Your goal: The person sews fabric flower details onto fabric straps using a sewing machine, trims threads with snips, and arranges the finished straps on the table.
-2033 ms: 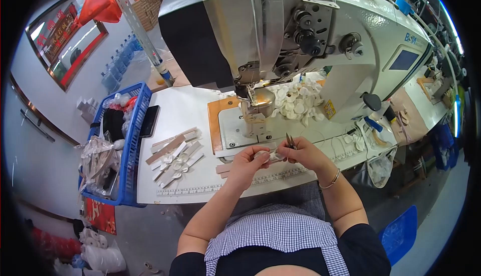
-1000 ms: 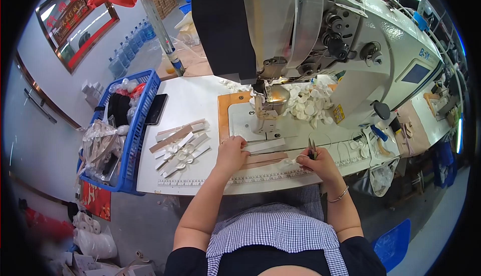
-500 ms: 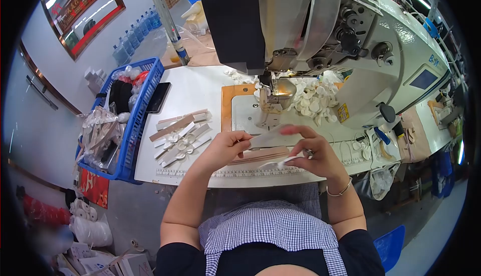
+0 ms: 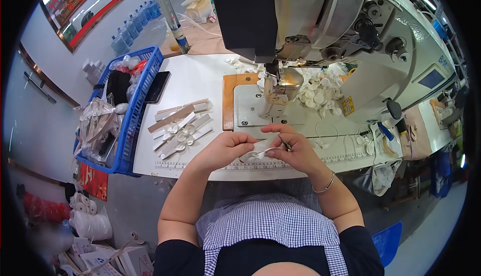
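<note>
Both hands are close together at the table's front edge, below the sewing machine (image 4: 280,95). My left hand (image 4: 228,149) pinches one end of a white strip (image 4: 262,146). The fingers of my right hand (image 4: 293,148) are closed on a small white piece (image 4: 260,154) beside the strip, and small dark snips (image 4: 287,146) show within the same hand. To the left lies a bundle of white and beige strips (image 4: 183,134) with round white pieces on it. A heap of white round pieces (image 4: 319,91) sits behind the needle area.
A blue basket (image 4: 134,125) with bagged items stands at the table's left, with a dark phone (image 4: 158,87) beside it. A measuring tape (image 4: 210,171) runs along the front edge. Blue-handled and black tools (image 4: 386,131) and a pale bag (image 4: 383,178) are at the right.
My right hand has come left to meet my left hand, bringing the white piece against the strip. The camera view has shifted, so the machine appears farther right and higher.
</note>
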Available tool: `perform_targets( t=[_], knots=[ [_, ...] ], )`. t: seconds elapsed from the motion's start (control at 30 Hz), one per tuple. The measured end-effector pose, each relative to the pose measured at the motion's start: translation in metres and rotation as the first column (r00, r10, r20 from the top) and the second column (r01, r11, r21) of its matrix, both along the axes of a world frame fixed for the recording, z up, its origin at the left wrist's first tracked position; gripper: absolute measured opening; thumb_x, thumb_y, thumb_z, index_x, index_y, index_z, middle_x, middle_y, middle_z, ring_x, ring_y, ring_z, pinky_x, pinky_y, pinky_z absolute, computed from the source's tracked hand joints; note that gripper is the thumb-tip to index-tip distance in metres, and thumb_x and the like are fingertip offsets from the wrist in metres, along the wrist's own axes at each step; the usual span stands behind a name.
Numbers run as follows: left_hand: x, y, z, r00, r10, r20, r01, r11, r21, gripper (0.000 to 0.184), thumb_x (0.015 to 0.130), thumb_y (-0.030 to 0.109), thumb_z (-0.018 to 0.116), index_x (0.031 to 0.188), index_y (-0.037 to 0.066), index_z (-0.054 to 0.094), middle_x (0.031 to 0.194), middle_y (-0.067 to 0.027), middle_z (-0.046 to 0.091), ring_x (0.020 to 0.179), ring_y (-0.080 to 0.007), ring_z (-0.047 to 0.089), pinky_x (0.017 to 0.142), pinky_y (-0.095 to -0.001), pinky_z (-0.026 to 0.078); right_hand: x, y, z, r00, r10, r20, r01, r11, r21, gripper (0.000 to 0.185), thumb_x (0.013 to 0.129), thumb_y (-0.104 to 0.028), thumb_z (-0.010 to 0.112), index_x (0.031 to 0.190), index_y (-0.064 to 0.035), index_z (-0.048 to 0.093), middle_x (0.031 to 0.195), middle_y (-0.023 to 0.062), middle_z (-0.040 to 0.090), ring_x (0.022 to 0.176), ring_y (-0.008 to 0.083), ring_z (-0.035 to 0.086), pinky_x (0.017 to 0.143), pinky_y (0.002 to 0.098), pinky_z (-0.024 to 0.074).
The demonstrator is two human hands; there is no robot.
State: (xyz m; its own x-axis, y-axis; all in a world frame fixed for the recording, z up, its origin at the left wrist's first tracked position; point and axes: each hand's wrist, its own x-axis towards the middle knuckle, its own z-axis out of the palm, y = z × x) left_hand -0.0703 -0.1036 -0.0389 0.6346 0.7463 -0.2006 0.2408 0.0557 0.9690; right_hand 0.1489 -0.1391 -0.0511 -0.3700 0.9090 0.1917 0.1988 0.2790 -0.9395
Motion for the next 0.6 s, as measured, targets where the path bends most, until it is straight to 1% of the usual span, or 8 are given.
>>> perform_targets(
  t=[0.1, 0.17, 0.27, 0.37, 0.43, 0.5, 0.57, 0.6],
  knots=[
    [-0.001, 0.001, -0.003, 1.000, 0.004, -0.017, -0.003, 1.000, 0.008, 0.027, 0.087, 0.015, 0.053, 0.105, -0.005, 0.057, 0.071, 0.0023, 0.054, 0.065, -0.0046, 0.047, 0.058, -0.0194, 0.040, -0.002, -0.002, 0.002, 1.000, -0.015, -0.024, 0.014, 0.999, -0.036, 0.012, 0.071, -0.006, 0.070, 0.071, -0.0030, 0.058, 0.118, 0.0075, 0.054, 0.113, 0.0195, 0.045, 0.085, 0.0305, 0.0396],
    [-0.003, 0.002, -0.005, 0.996, 0.016, 0.091, 0.002, 0.982, -0.189, 0.024, 0.086, 0.015, 0.054, 0.102, -0.002, 0.059, 0.068, 0.0042, 0.053, 0.058, -0.0020, 0.043, 0.051, -0.0171, 0.035, -0.003, -0.003, 0.000, 0.999, -0.013, -0.043, 0.011, 0.999, -0.052, 0.012, 0.071, -0.006, 0.070, 0.071, -0.0030, 0.059, 0.116, 0.0077, 0.055, 0.112, 0.0193, 0.046, 0.085, 0.0304, 0.0396],
    [-0.008, 0.006, -0.018, 0.971, 0.054, 0.232, 0.031, 0.937, -0.348, 0.020, 0.085, 0.014, 0.054, 0.099, 0.000, 0.059, 0.066, 0.0058, 0.051, 0.052, -0.0006, 0.039, 0.045, -0.0163, 0.030, -0.004, -0.002, -0.003, 0.999, 0.030, -0.037, -0.029, 0.999, 0.019, 0.012, 0.071, -0.006, 0.070, 0.071, -0.0030, 0.059, 0.115, 0.0082, 0.056, 0.109, 0.0187, 0.048, 0.085, 0.0296, 0.0401],
    [-0.009, 0.003, -0.023, 0.959, 0.120, 0.256, -0.008, 0.916, -0.401, 0.017, 0.082, 0.011, 0.058, 0.096, 0.001, 0.061, 0.066, 0.0056, 0.054, 0.052, 0.0002, 0.041, 0.043, -0.0148, 0.028, -0.006, -0.003, -0.003, 0.999, 0.031, 0.031, -0.032, 0.999, 0.040, 0.012, 0.071, -0.006, 0.070, 0.070, -0.0028, 0.058, 0.114, 0.0083, 0.056, 0.109, 0.0189, 0.048, 0.086, 0.0295, 0.0399],
    [-0.008, 0.001, -0.026, 0.970, 0.121, 0.213, -0.034, 0.928, -0.372, 0.018, 0.083, 0.012, 0.057, 0.096, 0.001, 0.061, 0.066, 0.0057, 0.054, 0.051, 0.0000, 0.041, 0.043, -0.0149, 0.028, -0.007, -0.004, -0.003, 1.000, -0.001, -0.022, 0.000, 0.999, -0.042, 0.015, 0.073, -0.014, 0.071, 0.073, -0.0029, 0.061, 0.106, 0.0045, 0.059, 0.102, 0.0185, 0.051, 0.086, 0.0302, 0.0405],
    [-0.005, -0.002, -0.022, 0.978, 0.120, 0.168, -0.057, 0.939, -0.340, 0.019, 0.083, 0.014, 0.056, 0.097, 0.001, 0.061, 0.065, 0.0057, 0.054, 0.050, -0.0003, 0.040, 0.044, -0.0151, 0.029, -0.008, -0.004, -0.004, 0.999, -0.028, -0.027, 0.025, 0.995, -0.098, 0.016, 0.073, -0.015, 0.071, 0.074, -0.0027, 0.061, 0.104, 0.0045, 0.059, 0.099, 0.0174, 0.051, 0.083, 0.0292, 0.0414],
    [-0.002, -0.008, -0.012, 0.985, 0.103, 0.137, -0.076, 0.978, -0.195, 0.021, 0.085, 0.016, 0.054, 0.097, 0.001, 0.062, 0.065, 0.0058, 0.053, 0.050, -0.0010, 0.040, 0.045, -0.0163, 0.030, -0.009, -0.003, -0.006, 0.998, -0.055, -0.032, 0.049, 0.987, -0.151, 0.016, 0.074, -0.015, 0.071, 0.075, -0.0024, 0.061, 0.103, 0.0046, 0.059, 0.095, 0.0163, 0.052, 0.080, 0.0282, 0.0424],
    [-0.002, -0.009, -0.008, 0.985, 0.104, 0.137, -0.076, 0.978, -0.194, 0.021, 0.085, 0.016, 0.054, 0.097, 0.001, 0.062, 0.065, 0.0058, 0.053, 0.050, -0.0010, 0.040, 0.045, -0.0163, 0.030, -0.009, -0.003, -0.008, 0.998, -0.051, -0.037, 0.045, 0.987, -0.154, 0.014, 0.075, -0.013, 0.069, 0.075, -0.0025, 0.060, 0.103, 0.0056, 0.058, 0.088, 0.0120, 0.052, 0.075, 0.0249, 0.0432]
  ],
)
